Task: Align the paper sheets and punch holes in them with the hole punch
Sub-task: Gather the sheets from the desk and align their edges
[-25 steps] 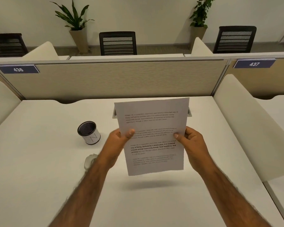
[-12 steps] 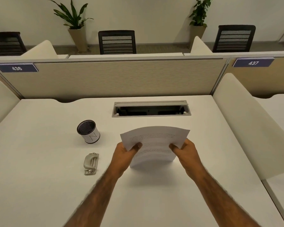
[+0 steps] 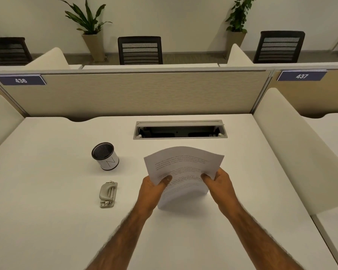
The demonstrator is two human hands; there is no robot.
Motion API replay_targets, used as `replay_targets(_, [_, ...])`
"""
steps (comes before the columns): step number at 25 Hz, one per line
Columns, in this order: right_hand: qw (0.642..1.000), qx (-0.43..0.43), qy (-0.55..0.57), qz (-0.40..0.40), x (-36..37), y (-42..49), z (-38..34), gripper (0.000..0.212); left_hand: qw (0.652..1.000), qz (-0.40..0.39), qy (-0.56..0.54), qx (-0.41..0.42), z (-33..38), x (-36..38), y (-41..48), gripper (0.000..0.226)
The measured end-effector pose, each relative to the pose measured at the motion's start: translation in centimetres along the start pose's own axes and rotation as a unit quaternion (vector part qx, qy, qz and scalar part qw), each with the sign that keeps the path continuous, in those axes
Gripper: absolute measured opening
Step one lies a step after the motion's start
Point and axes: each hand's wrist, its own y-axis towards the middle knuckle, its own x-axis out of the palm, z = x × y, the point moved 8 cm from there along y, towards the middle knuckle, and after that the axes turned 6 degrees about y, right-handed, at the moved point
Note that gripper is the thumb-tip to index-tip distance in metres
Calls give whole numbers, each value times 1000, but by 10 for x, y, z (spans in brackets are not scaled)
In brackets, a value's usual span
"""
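**Desk:** Where are the paper sheets point(image 3: 183, 168) sitting?

**Photographer:** At the centre of the white counter point(image 3: 47, 221), standing on their short lower edge, which appears to be touching the surface. The thin printed stack is bowing, with its top edge curving away toward twelve o'clock.

**Desk:** And the hands?

**Photographer:** Both are grasping the stack. The left hand point(image 3: 152, 190) is pinching the nine o'clock edge, thumb lying on the printed face. The right hand point(image 3: 220, 184) is pinching the three o'clock edge the same way.

**Desk:** Which step is this looking like?

**Photographer:** Squaring the edges against the counter, by my reading. No punching is under way yet.

**Desk:** So where is the hole punch point(image 3: 108, 194) lying?

**Photographer:** Flat on the counter at nine o'clock from the left hand, apart from it and untouched. Its long axis is running twelve to six. The left hand is the nearer one; the right would be reaching across the sheets. I cannot tell which end is carrying the slot.

**Desk:** What about materials?

**Photographer:** The punch is showing dull grey metal with a rounded lever. At its twelve o'clock a cylindrical cup point(image 3: 105, 155), white-walled and dark inside, is standing upright. At twelve o'clock from the sheets, a grey rectangular cable tray point(image 3: 180, 123) is gaping in the counter, just before a beige partition point(image 3: 144, 92).
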Motion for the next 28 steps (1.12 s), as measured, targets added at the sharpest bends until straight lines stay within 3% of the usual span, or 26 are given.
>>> replay_targets(4, [1000, 3, -9, 25, -6, -1, 5, 32, 1000, 3, -8, 13, 4, -3, 4, 22])
replay_targets(12, [999, -38, -2, 32, -5, -8, -8, 52, 999, 24, -13, 22, 12, -9, -1, 24])
replay_targets(17, [1000, -26, -13, 6, 1, -9, 2, 36, 999, 39, -15, -2, 5, -9, -1, 34])
replay_targets(25, [1000, -14, -5, 3, -10, -5, 15, 10, 999, 31, -33, -20, 5, -20, 4, 21])
replay_targets(28, [1000, 17, 0, 8, -11, -3, 27, 12, 994, 90, 9, -54, -13, -56, 10, 35])
